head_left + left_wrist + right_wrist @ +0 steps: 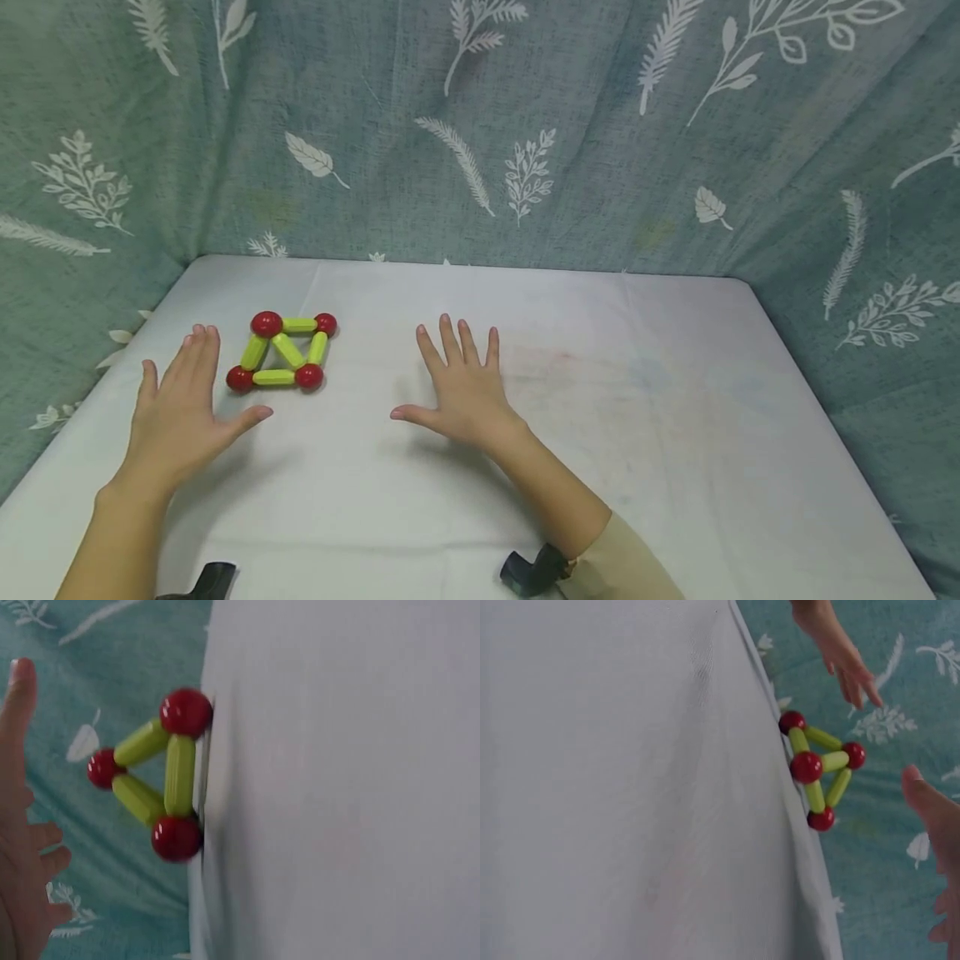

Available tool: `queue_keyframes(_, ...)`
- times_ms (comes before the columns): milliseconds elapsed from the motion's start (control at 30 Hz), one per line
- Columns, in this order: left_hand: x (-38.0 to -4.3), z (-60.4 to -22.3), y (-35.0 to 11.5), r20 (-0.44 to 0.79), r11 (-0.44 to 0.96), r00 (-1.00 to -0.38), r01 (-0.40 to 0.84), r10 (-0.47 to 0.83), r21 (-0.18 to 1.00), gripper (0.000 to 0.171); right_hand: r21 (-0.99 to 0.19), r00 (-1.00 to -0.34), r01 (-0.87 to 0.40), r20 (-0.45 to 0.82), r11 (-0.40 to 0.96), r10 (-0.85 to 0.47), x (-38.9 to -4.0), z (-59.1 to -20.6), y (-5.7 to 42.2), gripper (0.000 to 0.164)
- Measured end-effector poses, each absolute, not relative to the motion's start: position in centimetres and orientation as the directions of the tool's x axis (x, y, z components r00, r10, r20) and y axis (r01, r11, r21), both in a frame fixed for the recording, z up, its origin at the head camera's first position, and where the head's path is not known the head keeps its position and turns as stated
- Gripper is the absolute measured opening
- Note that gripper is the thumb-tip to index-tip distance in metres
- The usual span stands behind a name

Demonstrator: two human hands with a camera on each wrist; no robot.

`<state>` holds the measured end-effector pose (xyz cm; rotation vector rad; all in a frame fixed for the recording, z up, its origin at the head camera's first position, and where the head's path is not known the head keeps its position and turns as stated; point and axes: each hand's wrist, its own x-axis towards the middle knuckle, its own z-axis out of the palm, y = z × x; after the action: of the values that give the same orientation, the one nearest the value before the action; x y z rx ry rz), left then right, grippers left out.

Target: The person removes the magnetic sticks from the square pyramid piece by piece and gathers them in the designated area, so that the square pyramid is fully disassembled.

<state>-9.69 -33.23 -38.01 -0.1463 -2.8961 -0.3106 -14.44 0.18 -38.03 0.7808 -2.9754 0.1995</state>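
left hand [180,410] and right hand [468,396] empty, fingers straight; between them, nearer the left, a ball-and-rod frame [285,347] on white cloth [690,467]; probably light, stiff, slick; best pinched by its diagonal rod [289,353]

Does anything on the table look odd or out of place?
Just faint reddish and bluish smudges on the white cloth, right of the right hand; they look odd against the otherwise pale fabric. The rod-and-ball model looks intact, with no gap visible at its joints.
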Motion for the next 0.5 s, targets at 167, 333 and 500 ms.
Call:
queue_keyframes(167, -10.4, -37.6, -34.6, 0.154, 0.92, -0.988, 0.061, 0.001, 0.386, 0.107, -0.124, -0.857, -0.514, 0.11, 0.849, -0.503, -15.0, -38.0, -1.8, 0.103)
queue_keyframes(333, -11.1, -37.8, -35.5, 0.065, 0.776, -0.998, 0.023, -0.023, 0.63, 0.104, -0.227, -0.846, -0.533, 0.112, 0.815, -0.522, -15.7, -38.5, -3.8, 0.105)
queue_keyframes(500, -11.7, -39.1, -37.3, -0.004, 0.718, -1.0, 0.017, 0.027, 0.695, 0.101, -0.299, -0.834, -0.547, 0.109, 0.782, -0.542, -15.9, -38.6, -6.4, 0.1)
